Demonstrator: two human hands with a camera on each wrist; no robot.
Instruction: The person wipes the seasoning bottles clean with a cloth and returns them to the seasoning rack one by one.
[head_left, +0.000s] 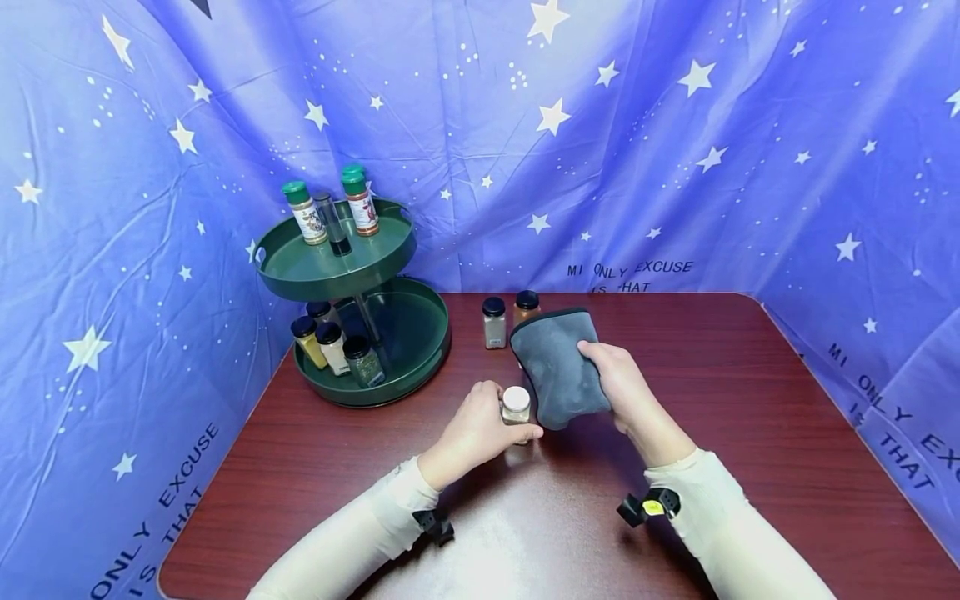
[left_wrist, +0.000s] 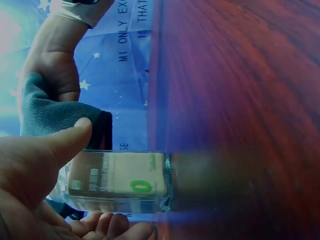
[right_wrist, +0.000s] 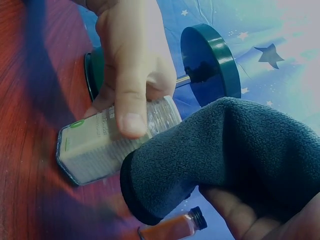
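Jar, one in number, sits between the thumb and curled fingers of the left hand, which part only as far as its square body. It is clear glass with pale contents and a white top, upright near the middle of the worktop, well forward of the back edge; whether its base touches the wood cannot be told. One grey cloth is pinched in the right hand, thumb on its face and fingers beneath, nearly closed on the fabric. The cloth hangs just beside the jar; touching or not is unclear.

Near the back edge stand two black-lidded jars, one with grey contents, one with orange contents, the latter partly behind the cloth.

At the back left corner rises one green stand of two tiers. Its upper tier bears three green-capped bottles, one at left and two at right, the front one mostly hiding the other, plus one clear tube. Its lower tier holds four black-lidded jars: yellow, pale, green and one behind.
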